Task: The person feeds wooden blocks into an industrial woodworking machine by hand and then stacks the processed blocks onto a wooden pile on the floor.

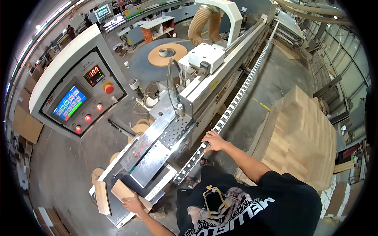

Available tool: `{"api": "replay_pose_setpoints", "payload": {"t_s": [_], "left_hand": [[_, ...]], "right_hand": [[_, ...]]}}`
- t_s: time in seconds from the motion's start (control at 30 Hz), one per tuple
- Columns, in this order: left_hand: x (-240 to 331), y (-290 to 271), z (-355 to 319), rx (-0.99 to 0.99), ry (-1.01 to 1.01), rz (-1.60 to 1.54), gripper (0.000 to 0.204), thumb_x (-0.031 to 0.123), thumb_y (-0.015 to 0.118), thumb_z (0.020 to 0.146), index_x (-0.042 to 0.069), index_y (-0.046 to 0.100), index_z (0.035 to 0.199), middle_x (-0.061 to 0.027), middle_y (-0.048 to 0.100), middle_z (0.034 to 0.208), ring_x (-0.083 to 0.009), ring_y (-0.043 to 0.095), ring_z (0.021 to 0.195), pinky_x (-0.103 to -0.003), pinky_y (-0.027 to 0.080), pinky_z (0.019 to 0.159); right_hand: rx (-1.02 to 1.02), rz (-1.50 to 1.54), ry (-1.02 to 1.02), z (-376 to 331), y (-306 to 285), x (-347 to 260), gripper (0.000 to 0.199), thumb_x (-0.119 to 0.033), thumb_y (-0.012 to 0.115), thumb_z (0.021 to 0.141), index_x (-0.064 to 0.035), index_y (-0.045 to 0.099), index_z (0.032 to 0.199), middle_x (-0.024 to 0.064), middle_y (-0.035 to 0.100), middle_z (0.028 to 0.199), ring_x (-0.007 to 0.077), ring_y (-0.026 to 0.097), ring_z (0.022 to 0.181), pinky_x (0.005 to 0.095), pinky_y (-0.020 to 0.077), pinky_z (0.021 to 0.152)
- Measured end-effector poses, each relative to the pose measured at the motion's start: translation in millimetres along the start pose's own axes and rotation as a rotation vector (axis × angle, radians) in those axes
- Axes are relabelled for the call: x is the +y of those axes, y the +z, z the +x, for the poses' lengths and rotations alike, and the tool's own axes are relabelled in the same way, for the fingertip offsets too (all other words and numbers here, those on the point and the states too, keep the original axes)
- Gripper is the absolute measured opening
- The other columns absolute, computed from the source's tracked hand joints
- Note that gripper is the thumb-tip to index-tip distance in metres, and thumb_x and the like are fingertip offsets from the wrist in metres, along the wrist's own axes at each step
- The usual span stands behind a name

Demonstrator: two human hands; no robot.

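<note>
My left hand (133, 203) grips the near edge of a small light-brown wooden board (125, 193), fingers on its top. That board lies tilted on the infeed end of a long edge-banding machine (161, 135). Beside it to the left rests a second narrow wooden board (102, 198), apart from my hand. My right hand (214, 140) lies across the roller rail (232, 106) along the machine's near side, its fingers spread over the rail. Its palm side is hidden.
A control panel (80, 92) with a lit screen and red buttons stands at the left. On the right is a large stack of wooden panels (297, 137). Behind the machine head, a round disc (167, 54) carries a roll of banding, near a ribbed brown hose (199, 25).
</note>
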State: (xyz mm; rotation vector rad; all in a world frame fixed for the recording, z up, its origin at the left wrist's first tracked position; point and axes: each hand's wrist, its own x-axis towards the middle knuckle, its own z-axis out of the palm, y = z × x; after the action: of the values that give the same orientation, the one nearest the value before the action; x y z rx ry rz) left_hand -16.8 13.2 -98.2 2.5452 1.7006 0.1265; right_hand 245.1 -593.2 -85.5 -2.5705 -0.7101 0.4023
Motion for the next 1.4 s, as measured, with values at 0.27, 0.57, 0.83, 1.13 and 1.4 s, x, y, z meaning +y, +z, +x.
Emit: {"api": "replay_pose_setpoints", "payload": {"t_s": [0.27,0.57,0.83,1.13,1.4], "left_hand": [[1.6,-26.3,9.2,-0.037,0.077,-0.142,0.116,0.058,0.089,0.08,0.005,0.037,0.169,-0.0277,0.044,0.165,-0.0458,0.046,0.151,-0.054,0.041,0.123],[65.5,-70.7,-22.3,-0.153,0.815,-0.342,0.122,0.042,0.097,0.062,0.001,0.043,0.163,-0.0284,0.049,0.161,-0.0478,0.041,0.152,-0.055,0.031,0.13],[216.8,-41.6,-97.8,-0.338,1.194,-0.344,0.117,0.045,0.091,0.063,0.005,0.045,0.162,-0.0355,0.045,0.16,-0.0549,0.042,0.146,-0.061,0.032,0.126],[304.3,-21.6,-122.1,-0.177,1.387,-0.221,0.063,0.039,0.083,0.088,0.0,0.069,0.135,-0.024,0.049,0.163,-0.0497,0.034,0.157,-0.062,0.022,0.133],[289.6,-7.7,-146.7,-0.066,1.156,-0.238,0.082,0.042,0.081,0.093,0.003,0.052,0.159,-0.0214,0.041,0.173,-0.0474,0.033,0.16,-0.058,0.022,0.134]], "right_hand": [[0.046,0.0,0.034,-0.7,-4.2,-4.6,0.077,-0.059,0.091,0.077,-0.0142,0.071,0.137,0.0112,0.065,0.147,0.0382,0.036,0.159,0.0548,0.0128,0.137],[-0.015,-0.006,0.074,-1.0,-8.7,-11.0,0.076,-0.055,0.092,0.079,-0.0137,0.069,0.139,0.0108,0.064,0.149,0.0378,0.034,0.16,0.0573,0.0108,0.137],[0.061,0.591,0.193,19.7,-11.6,-79.1,0.096,-0.054,0.081,0.097,-0.0002,0.041,0.166,0.0346,0.04,0.169,0.044,0.033,0.162,0.0471,0.0344,0.13],[0.072,1.9,0.589,37.6,7.6,-101.0,0.088,-0.048,0.075,0.104,-0.0011,0.035,0.167,0.0146,0.045,0.169,0.0293,0.046,0.154,0.0425,0.0372,0.129],[0.028,2.176,0.451,71.7,9.3,-108.9,0.099,-0.056,0.069,0.105,-0.0154,0.015,0.177,0.0084,0.011,0.186,0.0261,0.011,0.171,0.0423,0.0118,0.138]]}}
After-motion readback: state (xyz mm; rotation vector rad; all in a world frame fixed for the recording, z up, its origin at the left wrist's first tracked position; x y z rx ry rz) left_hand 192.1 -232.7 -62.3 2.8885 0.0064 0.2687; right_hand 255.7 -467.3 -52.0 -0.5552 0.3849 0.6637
